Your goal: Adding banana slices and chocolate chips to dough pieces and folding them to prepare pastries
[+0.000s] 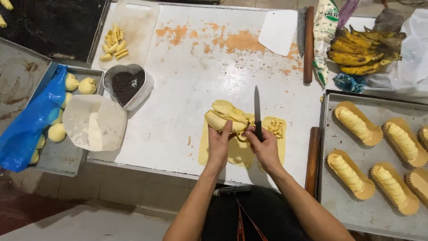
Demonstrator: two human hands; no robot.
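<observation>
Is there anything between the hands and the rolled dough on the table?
Nothing visible. The left hand already touches the rolled dough. The right hand grips a black-handled knife right beside the dough.

Both forearms reach forward, left hand (219,145) flat, right hand (265,147) fisted, nearly touching.
</observation>
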